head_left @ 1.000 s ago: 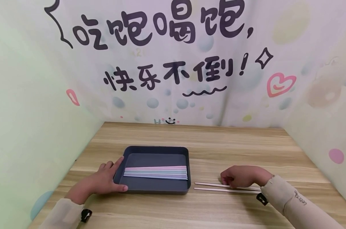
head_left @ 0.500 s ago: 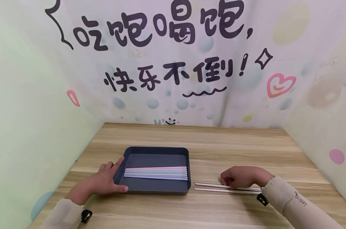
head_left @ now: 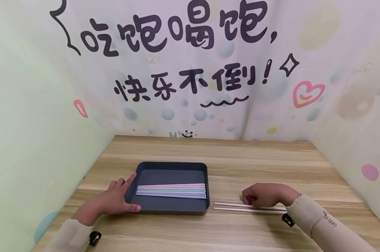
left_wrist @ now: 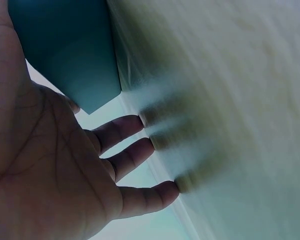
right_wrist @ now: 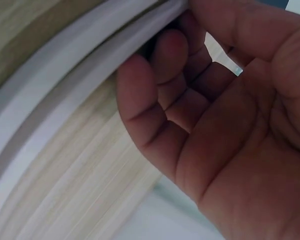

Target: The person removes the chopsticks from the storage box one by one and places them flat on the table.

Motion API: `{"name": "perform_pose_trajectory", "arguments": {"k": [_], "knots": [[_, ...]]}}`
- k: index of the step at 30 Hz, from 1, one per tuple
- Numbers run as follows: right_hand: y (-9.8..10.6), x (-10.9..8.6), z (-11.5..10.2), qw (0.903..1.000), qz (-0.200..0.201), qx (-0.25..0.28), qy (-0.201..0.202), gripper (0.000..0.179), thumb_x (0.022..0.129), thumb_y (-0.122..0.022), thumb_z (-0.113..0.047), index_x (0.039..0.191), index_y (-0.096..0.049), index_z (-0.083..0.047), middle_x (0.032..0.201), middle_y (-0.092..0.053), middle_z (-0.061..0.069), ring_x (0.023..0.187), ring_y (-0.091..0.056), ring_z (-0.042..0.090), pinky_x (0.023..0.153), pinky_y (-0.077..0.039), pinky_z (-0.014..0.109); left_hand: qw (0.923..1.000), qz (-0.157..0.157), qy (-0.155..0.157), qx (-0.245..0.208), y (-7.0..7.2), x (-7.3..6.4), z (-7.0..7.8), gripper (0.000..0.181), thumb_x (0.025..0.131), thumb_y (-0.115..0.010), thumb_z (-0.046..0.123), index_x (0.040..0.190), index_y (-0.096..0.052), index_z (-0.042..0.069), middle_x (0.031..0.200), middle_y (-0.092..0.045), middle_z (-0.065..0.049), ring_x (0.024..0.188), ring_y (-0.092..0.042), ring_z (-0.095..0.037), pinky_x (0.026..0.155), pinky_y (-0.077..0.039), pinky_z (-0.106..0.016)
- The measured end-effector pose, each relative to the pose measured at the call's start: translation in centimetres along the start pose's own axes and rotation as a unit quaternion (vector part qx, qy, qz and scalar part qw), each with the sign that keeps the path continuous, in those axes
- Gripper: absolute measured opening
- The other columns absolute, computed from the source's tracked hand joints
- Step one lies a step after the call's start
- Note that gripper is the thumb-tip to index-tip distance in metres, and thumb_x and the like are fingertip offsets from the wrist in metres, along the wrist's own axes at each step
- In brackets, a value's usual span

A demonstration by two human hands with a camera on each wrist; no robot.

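A dark grey-blue tray (head_left: 174, 211) rests on the table with several pastel chopsticks (head_left: 171, 191) lying side by side in it. Its left side is touched by my left hand (head_left: 112, 199), fingers spread, thumb at the near left corner and forefinger along the edge. In the left wrist view the other fingertips (left_wrist: 162, 192) rest on the tabletop beside the tray's wall (left_wrist: 65, 45). Right of the tray lie two pale pink chopsticks, a farther one (head_left: 229, 204) and a nearer one (head_left: 230, 209). My right hand (head_left: 265, 194) pinches the farther chopstick, fingers curled; the exact contact is partly hidden.
The wood-grain table (head_left: 190, 231) extends around the tray. A printed curtain (head_left: 190, 119) with dark lettering stands behind it. Pale walls (head_left: 35, 133) close the left and right sides.
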State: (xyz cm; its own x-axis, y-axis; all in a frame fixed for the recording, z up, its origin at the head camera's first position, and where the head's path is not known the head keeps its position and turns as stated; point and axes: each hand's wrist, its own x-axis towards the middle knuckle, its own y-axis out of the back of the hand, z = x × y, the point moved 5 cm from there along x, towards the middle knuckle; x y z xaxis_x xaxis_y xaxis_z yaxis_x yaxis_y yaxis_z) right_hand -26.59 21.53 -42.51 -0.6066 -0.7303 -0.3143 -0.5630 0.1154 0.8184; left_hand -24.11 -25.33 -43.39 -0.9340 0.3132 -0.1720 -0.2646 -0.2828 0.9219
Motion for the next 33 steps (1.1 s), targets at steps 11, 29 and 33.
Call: {"name": "perform_pose_trajectory", "arguments": {"k": [11,29,33], "knots": [[0.0,0.0,0.2,0.9999,-0.004,0.012,-0.007,0.024,0.077,-0.060,0.006,0.081,-0.055,-0.016,0.065,-0.038,-0.013,0.059,-0.038,0.000,0.058,-0.033,0.022,1.0000,0.002,-0.003,-0.004,-0.2,0.1,-0.2,0.121,0.074,-0.074,0.069,0.157,-0.017,0.003,0.131,-0.042,-0.027,0.115,-0.040,-0.042,0.089,-0.043,-0.059],[2.6,0.6,-0.5,0.9998,0.003,0.000,0.021,0.026,0.083,-0.054,0.010,0.090,-0.060,-0.015,0.075,-0.048,-0.012,0.067,-0.044,0.002,0.062,-0.039,0.025,0.9999,-0.006,-0.002,-0.011,-0.2,0.1,-0.1,0.119,0.075,-0.076,0.066,0.157,-0.017,0.003,0.130,-0.042,-0.028,0.117,-0.039,-0.046,0.089,-0.042,-0.061],[3.8,1.5,-1.5,0.9995,0.008,-0.015,0.025,0.025,0.088,-0.054,0.008,0.093,-0.061,-0.015,0.077,-0.051,-0.011,0.070,-0.047,0.004,0.064,-0.041,0.026,1.0000,-0.003,-0.001,-0.009,-0.1,0.1,-0.2,0.119,0.075,-0.076,0.065,0.157,-0.017,0.003,0.129,-0.041,-0.029,0.116,-0.039,-0.047,0.089,-0.043,-0.061]]}}
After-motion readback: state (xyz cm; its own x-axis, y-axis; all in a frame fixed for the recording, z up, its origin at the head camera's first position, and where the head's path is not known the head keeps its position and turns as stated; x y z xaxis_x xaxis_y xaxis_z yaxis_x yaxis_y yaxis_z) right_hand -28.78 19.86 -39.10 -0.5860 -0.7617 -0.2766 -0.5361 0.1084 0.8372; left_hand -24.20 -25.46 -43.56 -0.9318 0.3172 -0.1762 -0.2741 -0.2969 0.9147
